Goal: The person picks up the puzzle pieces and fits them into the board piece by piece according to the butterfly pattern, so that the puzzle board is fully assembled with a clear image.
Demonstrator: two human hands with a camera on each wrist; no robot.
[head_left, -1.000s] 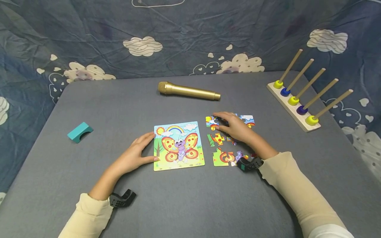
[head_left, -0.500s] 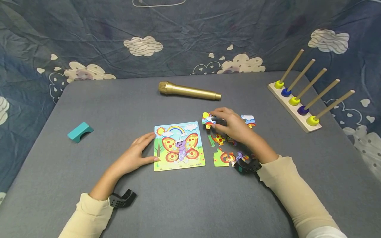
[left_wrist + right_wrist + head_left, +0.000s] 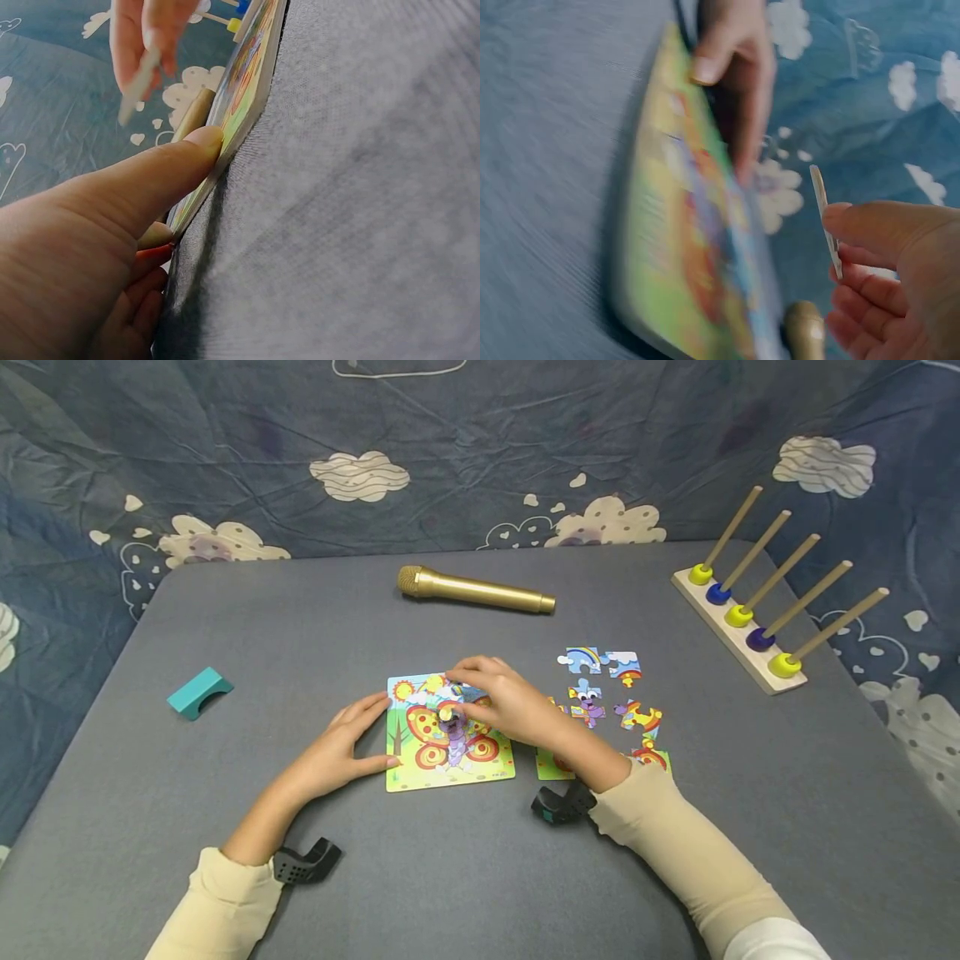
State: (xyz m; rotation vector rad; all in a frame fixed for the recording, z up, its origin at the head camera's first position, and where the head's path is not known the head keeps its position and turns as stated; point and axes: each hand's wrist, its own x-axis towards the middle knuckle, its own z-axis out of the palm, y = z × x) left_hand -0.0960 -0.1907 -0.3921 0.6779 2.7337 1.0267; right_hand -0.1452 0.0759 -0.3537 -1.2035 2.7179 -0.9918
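A square puzzle board (image 3: 420, 781) printed with a butterfly and rainbow lies on the table. My left hand (image 3: 341, 747) rests at its left side, thumb and fingertips touching the edge; the left wrist view shows the thumb (image 3: 180, 157) laid over the rim. Above the board's upper part, my right hand (image 3: 510, 702) pinches a jigsaw piece (image 3: 825, 221) between thumb and fingers, seen edge-on in the right wrist view and clear of the board. Several loose jigsaw pieces (image 3: 587, 703) lie right of the board, some hidden by the right forearm.
A gold microphone (image 3: 480, 591) lies behind the board. At the back right stands a wooden base (image 3: 738, 631) with several pegs and yellow and blue rings. A teal arch block (image 3: 201, 692) sits at the left. A patterned cloth (image 3: 465, 435) hangs behind the table.
My right hand has lifted the upper-left jigsaw piece from the loose ones and carried it left over the board. The left hand has stayed at the board's edge.
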